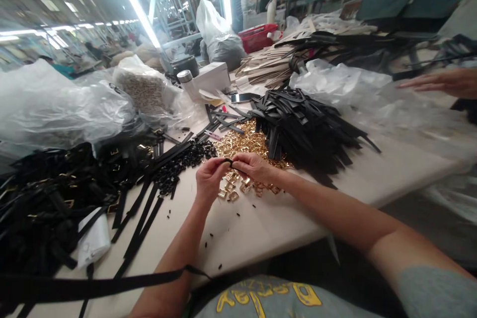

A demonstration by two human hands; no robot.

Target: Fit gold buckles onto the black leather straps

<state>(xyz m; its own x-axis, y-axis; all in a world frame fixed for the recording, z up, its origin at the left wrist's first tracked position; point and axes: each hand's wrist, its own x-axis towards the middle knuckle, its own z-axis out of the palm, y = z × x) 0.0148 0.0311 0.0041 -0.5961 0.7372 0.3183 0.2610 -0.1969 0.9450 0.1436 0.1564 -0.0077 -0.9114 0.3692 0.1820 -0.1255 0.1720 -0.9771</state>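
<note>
My left hand (209, 177) and my right hand (257, 167) meet over the table, both closed in a pinch. Between their fingertips is a small black piece (228, 161), mostly covered by the fingers; its exact kind does not show. Just beyond and below the hands lies a heap of gold metal buckles (242, 139). Left of it is a pile of small black loops (185, 159). A big bundle of black straps (303, 121) rests right of the buckles. On the far left, black straps with gold buckles (67, 194) are heaped up.
A long black strap (93, 288) crosses the near left foreground. Clear plastic bags (63, 104) stand at the left, with a silver-lidded bottle (188, 82) and a phone (244, 97) behind. Another person's hand (443, 83) reaches in at the right over plastic sheeting (395, 114).
</note>
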